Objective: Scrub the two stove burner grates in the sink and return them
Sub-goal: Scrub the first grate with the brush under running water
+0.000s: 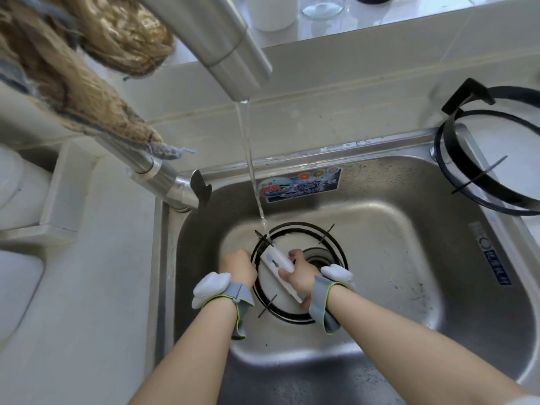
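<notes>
Now grate [301, 225] flat in sink [438, 258]; left hand [238, 267] grips rim; right hand [301, 277] clasps white brush [276, 261], diagonal, tip far-left.

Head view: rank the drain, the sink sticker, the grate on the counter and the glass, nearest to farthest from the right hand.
1. Drain, just beside the right hand.
2. Sticker, sink's back wall.
3. Grate, counter at right.
4. Glass, sill at top.
</notes>
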{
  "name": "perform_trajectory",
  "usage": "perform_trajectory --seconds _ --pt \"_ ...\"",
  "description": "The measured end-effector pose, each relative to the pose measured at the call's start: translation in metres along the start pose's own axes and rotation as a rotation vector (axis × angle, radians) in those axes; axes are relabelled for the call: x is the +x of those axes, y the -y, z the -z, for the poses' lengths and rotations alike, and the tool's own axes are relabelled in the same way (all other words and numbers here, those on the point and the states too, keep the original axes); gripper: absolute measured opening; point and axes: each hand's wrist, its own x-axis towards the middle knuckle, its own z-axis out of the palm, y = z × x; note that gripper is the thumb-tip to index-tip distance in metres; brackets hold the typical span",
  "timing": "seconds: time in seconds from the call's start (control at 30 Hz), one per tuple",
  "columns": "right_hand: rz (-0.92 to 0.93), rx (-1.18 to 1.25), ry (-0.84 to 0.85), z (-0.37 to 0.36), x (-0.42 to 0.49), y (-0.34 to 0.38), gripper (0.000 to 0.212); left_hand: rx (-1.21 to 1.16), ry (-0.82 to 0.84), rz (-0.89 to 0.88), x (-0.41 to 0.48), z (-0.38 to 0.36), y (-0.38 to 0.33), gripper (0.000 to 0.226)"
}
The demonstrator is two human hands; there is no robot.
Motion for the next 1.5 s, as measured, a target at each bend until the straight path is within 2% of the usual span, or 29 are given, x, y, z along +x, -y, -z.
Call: perform_trajectory --seconds 0.1,0.2,0.3,0.37,0.53,0.7,0.83,1.0,1.07,1.2,1.37,1.5 --pt "-0.036 0.039 -0.065 -0.007 0.001 -0.001 0.039 -0.003 0.030 0.024 0.000 -0.009 0.002 0.030" --pt "-0.030 0.060 -0.048 -0.011 0.003 -0.007 0.039 -0.074 0.020 -0.017 0.003 -0.017 0.001 0.037" --pt "-0.006 -0.182 -0.027 -0.011 0.007 -0.010 0.063 -0.073 0.025 -0.067 0.004 -0.019 0.002 0.044" --pt "-0.009 -0.386 -0.029 -0.010 0.015 -0.010 0.070 -0.051 0.035 -0.078 0.006 -0.018 0.002 0.043" --pt "0.035 -0.492 -0.019 -0.006 0.026 -0.011 0.048 -0.048 0.067 -0.076 0.008 -0.014 0.000 0.039" --pt "0.067 -0.352 -0.184 0.001 0.021 -0.018 0.049 -0.129 0.085 -0.062 0.008 -0.013 0.000 0.039" --pt "-0.069 -0.117 -0.175 -0.020 0.017 -0.013 0.058 -0.174 0.085 -0.050 0.008 -0.013 0.000 0.040" --pt "-0.055 0.071 -0.208 -0.026 0.012 -0.017 0.056 -0.188 0.082 -0.057 0.007 -0.014 0.003 0.039" --pt "0.002 -0.039 -0.215 -0.019 0.010 -0.018 0.053 -0.187 0.077 -0.057 0.007 -0.014 0.003 0.037" --pt "0.098 -0.368 -0.118 -0.003 0.010 -0.015 0.045 -0.207 0.096 -0.044 0.008 -0.014 0.003 0.041" --pt "0.013 -0.297 -0.256 0.012 0.011 -0.010 0.053 -0.181 0.095 -0.054 0.008 -0.015 0.001 0.040" --pt "0.123 -0.463 -0.171 0.001 0.007 -0.013 0.048 -0.171 0.087 -0.051 0.008 -0.015 0.000 0.038"
